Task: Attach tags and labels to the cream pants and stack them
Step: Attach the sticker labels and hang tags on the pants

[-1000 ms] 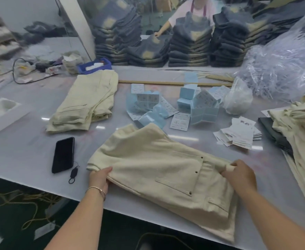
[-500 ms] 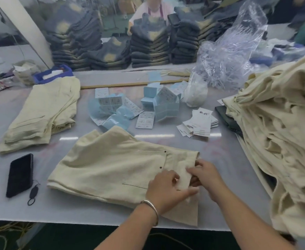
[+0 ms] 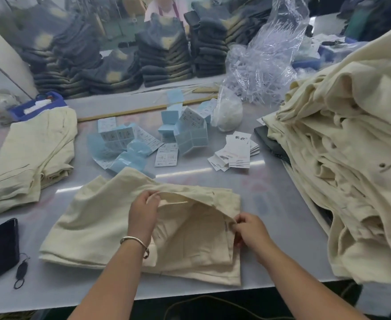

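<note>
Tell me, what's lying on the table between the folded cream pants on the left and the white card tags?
In the head view, loose blue-and-white paper label sheets, some folded, lie scattered there.

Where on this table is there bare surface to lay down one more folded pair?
Bare table lies between the open pants, the white tags and the unfolded heap. A narrower strip runs between the folded stack and the open pants. The middle, with blue label sheets, is crowded.

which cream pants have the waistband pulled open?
The cream pants at the front edge, held by the left hand and right hand. The folded stack and heap lie untouched.
</note>
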Action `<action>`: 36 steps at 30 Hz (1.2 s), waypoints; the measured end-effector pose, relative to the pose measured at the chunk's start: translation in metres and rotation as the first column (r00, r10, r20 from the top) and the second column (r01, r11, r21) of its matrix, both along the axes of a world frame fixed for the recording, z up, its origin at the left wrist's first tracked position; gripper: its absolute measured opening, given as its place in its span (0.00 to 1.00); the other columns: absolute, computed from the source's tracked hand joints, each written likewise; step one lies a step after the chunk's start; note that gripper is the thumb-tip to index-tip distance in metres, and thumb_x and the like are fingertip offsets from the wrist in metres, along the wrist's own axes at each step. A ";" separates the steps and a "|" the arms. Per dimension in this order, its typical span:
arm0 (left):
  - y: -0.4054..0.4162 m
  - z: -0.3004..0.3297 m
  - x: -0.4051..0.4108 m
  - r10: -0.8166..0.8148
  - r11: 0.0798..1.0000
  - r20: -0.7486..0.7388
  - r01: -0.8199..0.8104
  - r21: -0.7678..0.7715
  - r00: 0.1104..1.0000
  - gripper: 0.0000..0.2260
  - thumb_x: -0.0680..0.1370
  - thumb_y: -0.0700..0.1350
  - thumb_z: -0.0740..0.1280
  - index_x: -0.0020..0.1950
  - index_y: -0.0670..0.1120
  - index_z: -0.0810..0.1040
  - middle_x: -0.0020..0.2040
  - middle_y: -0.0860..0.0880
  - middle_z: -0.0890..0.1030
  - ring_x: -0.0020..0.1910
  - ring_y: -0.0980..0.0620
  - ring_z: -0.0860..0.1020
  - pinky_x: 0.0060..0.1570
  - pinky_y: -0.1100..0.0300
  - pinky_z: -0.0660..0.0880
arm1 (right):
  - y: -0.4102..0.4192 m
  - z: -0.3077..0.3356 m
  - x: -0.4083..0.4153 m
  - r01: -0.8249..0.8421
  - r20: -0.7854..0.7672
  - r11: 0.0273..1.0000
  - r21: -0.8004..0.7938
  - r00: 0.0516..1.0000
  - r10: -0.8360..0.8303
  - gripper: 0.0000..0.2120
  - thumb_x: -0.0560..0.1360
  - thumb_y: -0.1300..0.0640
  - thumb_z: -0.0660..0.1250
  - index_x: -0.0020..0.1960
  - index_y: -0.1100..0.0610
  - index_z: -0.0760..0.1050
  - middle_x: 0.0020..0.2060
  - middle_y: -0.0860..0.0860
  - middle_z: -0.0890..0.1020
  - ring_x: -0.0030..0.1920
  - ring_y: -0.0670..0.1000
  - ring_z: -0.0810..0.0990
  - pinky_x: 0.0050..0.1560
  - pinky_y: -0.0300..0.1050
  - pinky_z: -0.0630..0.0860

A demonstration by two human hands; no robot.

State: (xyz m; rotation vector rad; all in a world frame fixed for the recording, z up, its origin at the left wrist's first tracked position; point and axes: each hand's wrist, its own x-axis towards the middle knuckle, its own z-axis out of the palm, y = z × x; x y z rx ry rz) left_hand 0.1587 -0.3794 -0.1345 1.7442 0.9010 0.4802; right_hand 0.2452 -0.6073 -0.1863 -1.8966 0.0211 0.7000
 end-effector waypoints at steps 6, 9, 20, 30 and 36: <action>0.007 0.010 0.019 -0.062 0.964 -0.045 0.072 0.255 0.997 0.05 0.75 0.46 0.70 0.41 0.47 0.78 0.37 0.51 0.79 0.38 0.51 0.76 0.37 0.61 0.69 | 0.008 0.008 -0.022 -0.035 0.820 0.942 -0.335 0.481 0.310 0.12 0.63 0.71 0.69 0.33 0.59 0.69 0.27 0.52 0.72 0.25 0.55 0.70 0.23 0.43 0.63; -0.006 0.014 0.033 -0.092 0.887 -0.075 0.116 0.447 0.993 0.07 0.75 0.47 0.71 0.47 0.45 0.76 0.38 0.51 0.78 0.37 0.49 0.75 0.35 0.58 0.67 | 0.014 0.006 -0.017 -0.021 0.692 0.928 -0.371 0.661 0.291 0.05 0.68 0.67 0.67 0.37 0.59 0.74 0.33 0.53 0.77 0.32 0.56 0.76 0.29 0.46 0.69; -0.084 -0.043 0.022 -0.389 0.254 -0.518 0.629 0.735 0.762 0.13 0.65 0.58 0.67 0.41 0.52 0.83 0.73 0.46 0.69 0.71 0.41 0.68 0.65 0.49 0.70 | -0.010 -0.009 0.002 -0.235 0.385 0.939 -0.249 0.866 0.319 0.24 0.66 0.60 0.74 0.60 0.48 0.75 0.46 0.44 0.73 0.37 0.40 0.72 0.39 0.28 0.68; -0.087 -0.051 0.030 -0.335 0.415 -0.703 0.768 0.487 0.627 0.40 0.64 0.71 0.59 0.72 0.53 0.66 0.80 0.48 0.44 0.78 0.48 0.43 0.75 0.51 0.51 | -0.001 -0.014 0.011 -0.221 0.249 0.933 -0.283 0.923 0.294 0.08 0.70 0.64 0.67 0.37 0.52 0.79 0.39 0.46 0.70 0.38 0.45 0.71 0.38 0.31 0.65; -0.094 -0.057 0.032 -0.311 0.412 -0.707 0.761 0.502 0.635 0.33 0.69 0.64 0.59 0.68 0.47 0.71 0.79 0.43 0.45 0.78 0.45 0.44 0.76 0.50 0.48 | 0.009 -0.008 0.026 -0.190 0.117 0.926 -0.327 0.964 0.239 0.17 0.70 0.53 0.72 0.24 0.53 0.73 0.18 0.44 0.72 0.25 0.43 0.69 0.29 0.39 0.64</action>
